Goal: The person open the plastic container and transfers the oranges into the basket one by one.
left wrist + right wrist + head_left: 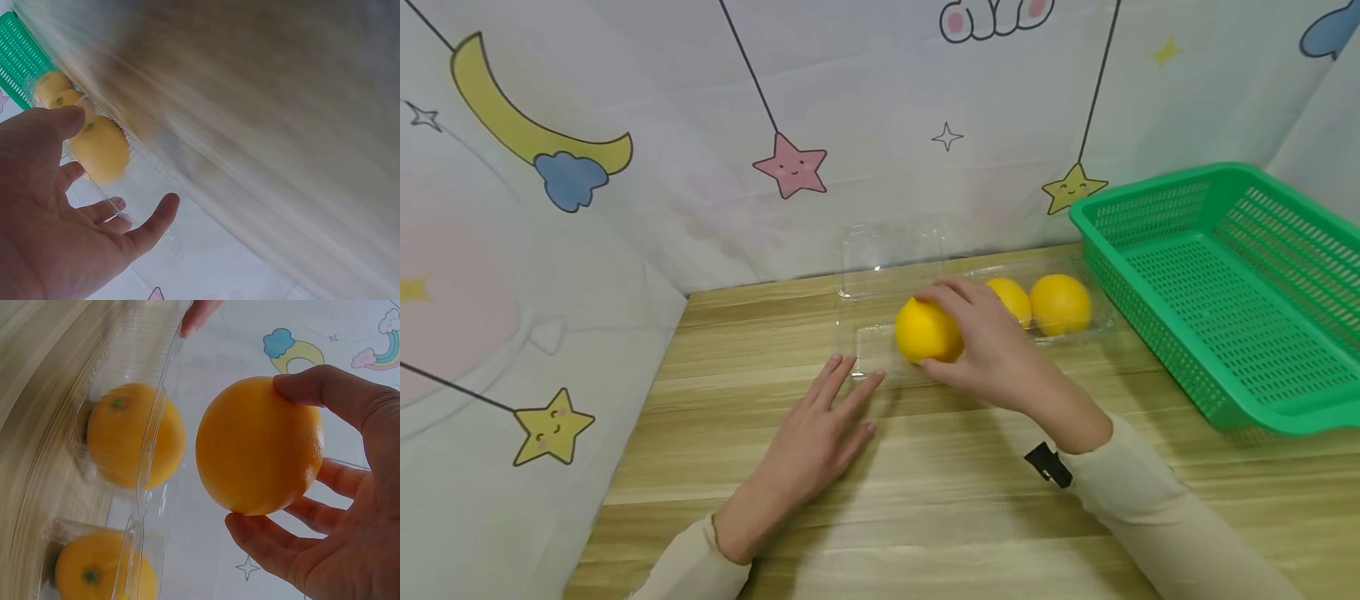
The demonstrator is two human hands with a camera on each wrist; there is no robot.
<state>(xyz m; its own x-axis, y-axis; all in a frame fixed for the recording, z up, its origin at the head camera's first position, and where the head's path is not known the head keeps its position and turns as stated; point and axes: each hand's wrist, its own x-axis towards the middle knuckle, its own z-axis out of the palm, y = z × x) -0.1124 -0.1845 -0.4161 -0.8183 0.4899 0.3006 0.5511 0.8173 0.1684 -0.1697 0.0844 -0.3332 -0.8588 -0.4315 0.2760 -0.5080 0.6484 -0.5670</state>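
Note:
My right hand (992, 350) grips a yellow-orange orange (921, 331) between thumb and fingertips, above a clear plastic clamshell box (868, 346). The box's lid (891, 250) stands open toward the wall. In the right wrist view, another orange (134, 437) sits in this box, below and beside the held one; the head view hides most of it. My left hand (812, 437) has its fingers extended, fingertips at the box's near left edge. Right of it, a second clear box (1101, 321) contains two oranges (1060, 304), one partly behind my right hand.
A green perforated plastic basket (1210, 408) stands on the right side of the wood-grain table (737, 333). Behind the table hangs a pale cloth (880, 100) printed with stars and a moon. A black clip (1048, 465) hangs at my right sleeve.

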